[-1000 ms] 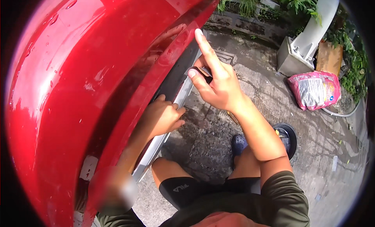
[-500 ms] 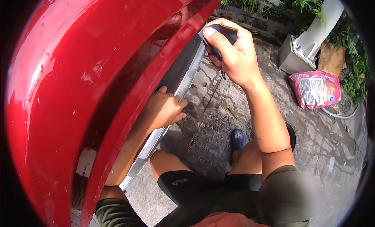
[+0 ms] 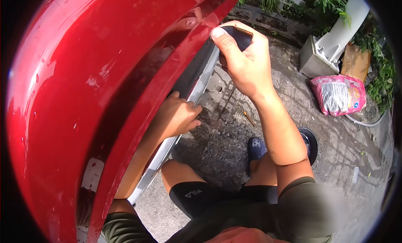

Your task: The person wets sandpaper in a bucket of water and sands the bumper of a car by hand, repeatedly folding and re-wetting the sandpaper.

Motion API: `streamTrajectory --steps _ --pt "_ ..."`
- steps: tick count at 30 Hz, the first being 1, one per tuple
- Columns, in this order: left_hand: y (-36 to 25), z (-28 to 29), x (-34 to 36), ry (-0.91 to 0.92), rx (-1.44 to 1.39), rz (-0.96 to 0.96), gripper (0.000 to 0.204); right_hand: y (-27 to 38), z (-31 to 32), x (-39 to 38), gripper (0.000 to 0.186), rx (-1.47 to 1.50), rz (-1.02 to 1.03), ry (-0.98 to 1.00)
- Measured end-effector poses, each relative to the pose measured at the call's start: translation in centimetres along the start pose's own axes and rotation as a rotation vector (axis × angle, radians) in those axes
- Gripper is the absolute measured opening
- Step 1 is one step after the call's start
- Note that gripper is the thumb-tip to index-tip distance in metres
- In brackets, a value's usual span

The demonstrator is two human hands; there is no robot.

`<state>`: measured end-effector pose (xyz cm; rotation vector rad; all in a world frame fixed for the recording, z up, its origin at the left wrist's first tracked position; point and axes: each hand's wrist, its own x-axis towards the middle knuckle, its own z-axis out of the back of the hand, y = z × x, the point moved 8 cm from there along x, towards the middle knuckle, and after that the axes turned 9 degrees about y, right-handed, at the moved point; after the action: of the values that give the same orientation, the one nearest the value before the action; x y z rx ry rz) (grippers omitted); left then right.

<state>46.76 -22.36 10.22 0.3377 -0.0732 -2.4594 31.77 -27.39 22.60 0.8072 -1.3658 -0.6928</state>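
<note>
A large glossy red car panel (image 3: 113, 71), wet with drops, fills the left side. My right hand (image 3: 247, 59) grips a folded piece of dark sandpaper (image 3: 239, 37), its thumb pressed on the end at the panel's lower edge. Under that edge, my left hand (image 3: 178, 116) curls over the silver-grey strip (image 3: 204, 78) that runs along the panel's underside. Some of its fingers are hidden behind the strip. A pale patch (image 3: 92, 174) shows on the panel near the bottom.
A black basin (image 3: 309, 146) stands on the concrete floor (image 3: 217, 147) beside my shoe (image 3: 256, 149), partly behind my right arm. Farther right are a pink bag (image 3: 338, 95), a brown board (image 3: 356, 64) and a metal post (image 3: 345, 25). Plants (image 3: 381, 71) grow at the far edge.
My right hand has shifted slightly left, closer along the red panel's edge, with the sandpaper. More of the black basin shows beside my arm. My left hand stays almost still.
</note>
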Motion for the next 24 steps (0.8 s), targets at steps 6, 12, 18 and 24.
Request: streamTrajectory --steps 6,12,18,24 --pt "-0.5 0.0 1.4 0.005 0.012 -0.020 0.033 -0.3 1.5 0.1 0.020 -0.056 -0.060 -0.033" --pt "-0.4 0.0 0.8 -0.016 0.002 -0.027 0.033 0.4 0.6 -0.1 0.020 -0.071 0.027 -0.052" --pt "-0.3 -0.1 0.9 -0.017 -0.002 -0.013 0.032 1.6 -0.8 -1.5 0.021 -0.029 -0.002 -0.030" --pt "0.3 -0.2 -0.3 0.019 -0.005 0.018 0.032 1.7 -1.6 -1.2 0.015 0.005 0.010 -0.038"
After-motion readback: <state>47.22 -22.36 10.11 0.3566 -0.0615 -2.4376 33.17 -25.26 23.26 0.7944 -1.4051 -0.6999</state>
